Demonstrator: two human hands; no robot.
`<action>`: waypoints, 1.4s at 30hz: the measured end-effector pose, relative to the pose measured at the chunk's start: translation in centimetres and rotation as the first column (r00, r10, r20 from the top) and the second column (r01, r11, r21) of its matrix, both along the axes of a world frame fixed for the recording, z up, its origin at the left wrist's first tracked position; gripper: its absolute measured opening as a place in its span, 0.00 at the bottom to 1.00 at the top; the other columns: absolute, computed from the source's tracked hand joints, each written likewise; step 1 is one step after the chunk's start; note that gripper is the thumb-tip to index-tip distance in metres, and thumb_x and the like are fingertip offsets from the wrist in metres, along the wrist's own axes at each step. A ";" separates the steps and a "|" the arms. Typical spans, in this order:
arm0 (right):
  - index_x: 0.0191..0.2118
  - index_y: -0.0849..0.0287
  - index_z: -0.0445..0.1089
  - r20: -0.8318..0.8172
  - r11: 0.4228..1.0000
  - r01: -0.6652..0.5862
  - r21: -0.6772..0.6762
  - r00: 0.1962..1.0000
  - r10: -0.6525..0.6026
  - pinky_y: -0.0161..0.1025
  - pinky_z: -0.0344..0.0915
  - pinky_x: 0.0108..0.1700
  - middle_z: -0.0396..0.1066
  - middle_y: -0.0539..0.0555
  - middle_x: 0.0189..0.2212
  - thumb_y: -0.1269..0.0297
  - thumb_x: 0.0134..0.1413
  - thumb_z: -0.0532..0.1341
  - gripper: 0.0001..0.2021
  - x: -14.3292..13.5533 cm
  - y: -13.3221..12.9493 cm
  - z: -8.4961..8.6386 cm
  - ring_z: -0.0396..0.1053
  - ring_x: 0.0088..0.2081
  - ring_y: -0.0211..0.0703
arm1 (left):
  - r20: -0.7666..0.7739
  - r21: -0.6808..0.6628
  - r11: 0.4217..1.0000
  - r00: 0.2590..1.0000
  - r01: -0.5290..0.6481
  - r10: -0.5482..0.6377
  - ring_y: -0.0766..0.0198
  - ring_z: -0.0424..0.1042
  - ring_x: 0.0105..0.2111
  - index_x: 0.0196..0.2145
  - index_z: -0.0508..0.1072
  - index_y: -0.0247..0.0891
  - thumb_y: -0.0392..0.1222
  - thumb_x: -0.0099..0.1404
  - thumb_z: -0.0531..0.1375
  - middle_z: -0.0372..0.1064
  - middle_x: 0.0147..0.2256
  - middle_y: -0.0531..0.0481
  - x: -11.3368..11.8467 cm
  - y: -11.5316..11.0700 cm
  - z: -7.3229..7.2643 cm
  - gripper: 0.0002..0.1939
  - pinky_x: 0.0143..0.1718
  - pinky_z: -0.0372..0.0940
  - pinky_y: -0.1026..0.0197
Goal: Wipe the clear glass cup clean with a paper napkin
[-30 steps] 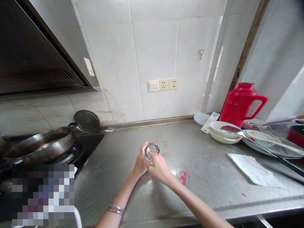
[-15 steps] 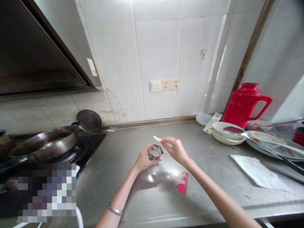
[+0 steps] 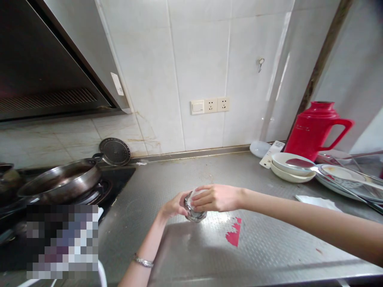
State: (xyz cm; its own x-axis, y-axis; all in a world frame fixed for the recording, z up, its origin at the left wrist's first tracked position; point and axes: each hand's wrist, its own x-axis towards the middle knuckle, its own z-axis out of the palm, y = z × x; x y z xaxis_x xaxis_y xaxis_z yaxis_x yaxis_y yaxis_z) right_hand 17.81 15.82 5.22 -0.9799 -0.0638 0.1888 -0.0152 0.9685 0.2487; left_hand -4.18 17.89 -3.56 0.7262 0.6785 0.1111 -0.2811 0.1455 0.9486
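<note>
My left hand [image 3: 173, 206] is wrapped around the side of a small faceted glass [image 3: 196, 217] held over the steel counter. The glass is tilted. My right hand [image 3: 218, 197] reaches across from the right and lies over the glass, with its fingers closed on a piece of white tissue [image 3: 196, 196]. That tissue sits against the mouth of the glass. How far it goes inside is hidden by the fingers. A torn red scrap [image 3: 234, 233] lies on the counter, to the right of the glass.
At left a steel pan [image 3: 64, 179] stands on the black stove [image 3: 119, 181], with a dark round disc [image 3: 115, 152] behind it. Stacked bowls [image 3: 291, 174], a red thermos [image 3: 314, 129] and a plate with utensils crowd the right. A white sheet [image 3: 317, 201] lies partly behind my right forearm.
My right hand has moved left and down with the tissue, from beside the glass onto it. The glass has tipped and sits slightly lower. The view has shifted a little.
</note>
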 end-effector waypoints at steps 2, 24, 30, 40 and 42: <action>0.49 0.62 0.69 0.025 0.996 -0.045 0.082 0.999 0.043 0.41 0.54 0.62 0.71 0.55 0.51 0.71 0.67 0.49 0.14 -0.4 0.0 0.1 0.61 0.59 0.38 | 0.002 -0.027 0.999 0.999 0.038 -0.038 0.63 0.70 0.32 0.40 0.76 0.37 0.38 0.28 0.75 0.73 0.32 0.51 -0.1 0.0 -0.2 0.35 0.32 0.62 0.67; 0.43 0.58 0.71 -0.037 0.923 0.373 -0.095 0.925 -0.377 0.46 0.47 0.64 0.75 0.54 0.44 0.78 0.48 0.59 0.16 -0.8 -0.9 -1.1 0.67 0.52 0.43 | 0.047 0.144 0.967 0.978 -0.209 0.204 0.55 0.68 0.46 0.50 0.66 0.40 0.39 0.37 0.74 0.66 0.47 0.43 0.8 -0.6 0.7 0.41 0.42 0.65 0.59; 0.34 0.61 0.71 0.010 0.807 0.521 -0.278 0.842 -0.540 0.43 0.61 0.55 0.76 0.55 0.30 0.81 0.41 0.57 0.13 -2.3 -2.1 -1.0 0.74 0.38 0.44 | 0.059 0.231 0.919 0.947 -0.319 0.315 0.54 0.66 0.49 0.51 0.64 0.41 0.37 0.38 0.75 0.65 0.46 0.44 1.4 -0.7 0.2 0.42 0.50 0.62 0.55; 0.32 0.58 0.70 -0.082 0.633 0.544 -0.551 0.719 -0.690 0.39 0.67 0.46 0.76 0.55 0.39 0.83 0.44 0.55 0.14 -2.7 -2.4 -1.8 0.72 0.47 0.47 | 0.002 0.403 0.799 0.874 -0.446 0.486 0.52 0.64 0.53 0.53 0.57 0.40 0.38 0.41 0.73 0.63 0.51 0.41 1.8 -0.2 -0.8 0.44 0.54 0.60 0.53; 0.31 0.59 0.70 -0.094 0.673 0.543 -0.502 0.740 -0.666 0.41 0.66 0.49 0.76 0.56 0.34 0.84 0.43 0.54 0.14 -3.0 -2.4 -2.0 0.71 0.47 0.47 | -0.032 0.457 0.780 0.868 -0.428 0.495 0.51 0.63 0.54 0.55 0.54 0.40 0.35 0.41 0.72 0.62 0.52 0.40 1.8 -0.2 -0.8 0.47 0.57 0.57 0.50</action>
State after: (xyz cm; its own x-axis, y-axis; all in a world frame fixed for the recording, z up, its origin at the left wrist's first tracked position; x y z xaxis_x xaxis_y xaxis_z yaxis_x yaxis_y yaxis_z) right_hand 14.80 13.44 3.24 -0.6845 0.6704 0.2865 0.6132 0.7419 -0.2712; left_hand -2.40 17.70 -4.40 0.3684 0.8459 0.3855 -0.0676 -0.3892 0.9187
